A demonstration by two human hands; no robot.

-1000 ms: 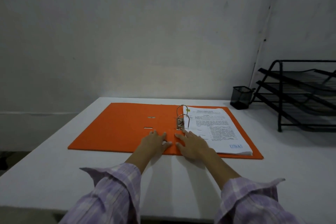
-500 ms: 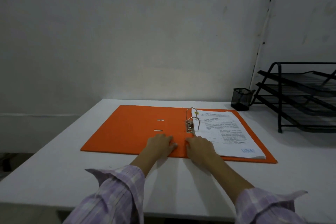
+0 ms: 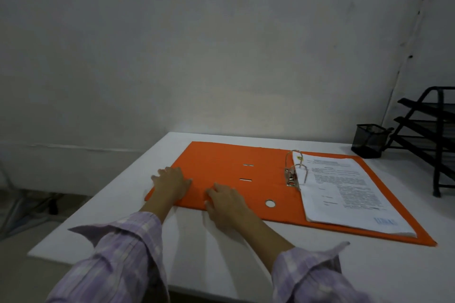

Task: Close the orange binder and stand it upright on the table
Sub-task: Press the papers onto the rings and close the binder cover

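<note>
The orange binder (image 3: 221, 167) lies wide open and flat on the white table (image 3: 221, 241). Its metal ring mechanism (image 3: 294, 172) stands near the middle, with a stack of printed papers (image 3: 344, 192) on the right half. My left hand (image 3: 170, 183) rests palm down on the near left corner of the open cover. My right hand (image 3: 226, 200) lies flat on the cover's front edge, just right of the left hand. Neither hand grips anything.
A black mesh pen cup (image 3: 369, 140) stands at the back right, beside a black wire tray rack (image 3: 430, 135). A grey wall rises behind the table. The table's left edge (image 3: 98, 194) drops to the floor.
Both hands have slid left along the binder's front edge, from beside the rings to the left cover. The view has turned left, so the binder sits further right.
</note>
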